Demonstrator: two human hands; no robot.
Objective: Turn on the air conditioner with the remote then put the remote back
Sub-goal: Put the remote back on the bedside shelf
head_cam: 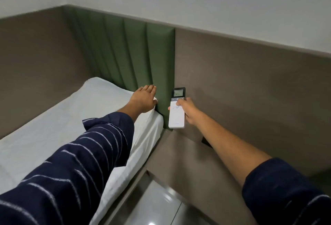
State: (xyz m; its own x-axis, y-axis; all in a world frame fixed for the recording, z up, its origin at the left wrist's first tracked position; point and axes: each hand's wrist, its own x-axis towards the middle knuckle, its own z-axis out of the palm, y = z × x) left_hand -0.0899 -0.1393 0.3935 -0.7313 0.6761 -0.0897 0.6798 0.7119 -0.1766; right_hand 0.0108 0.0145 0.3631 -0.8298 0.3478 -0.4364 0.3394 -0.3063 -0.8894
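Brown ledge [180, 155] lies open; green headboard [143, 60] (padded) and mattress [89, 106] hem its left.

We note lit digits on the small display of the remote [176, 112], too blurred to read. A faint mark near its lower end is likewise illegible.

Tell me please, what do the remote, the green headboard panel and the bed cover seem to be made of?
The remote in the right hand looks like smooth white plastic, with a darker top around a small grey display. The green headboard panel looks padded and covered in matte fabric or faux leather: it has soft vertical channels and rounded edges. The bed cover seems to be thin white cloth, since it wrinkles.
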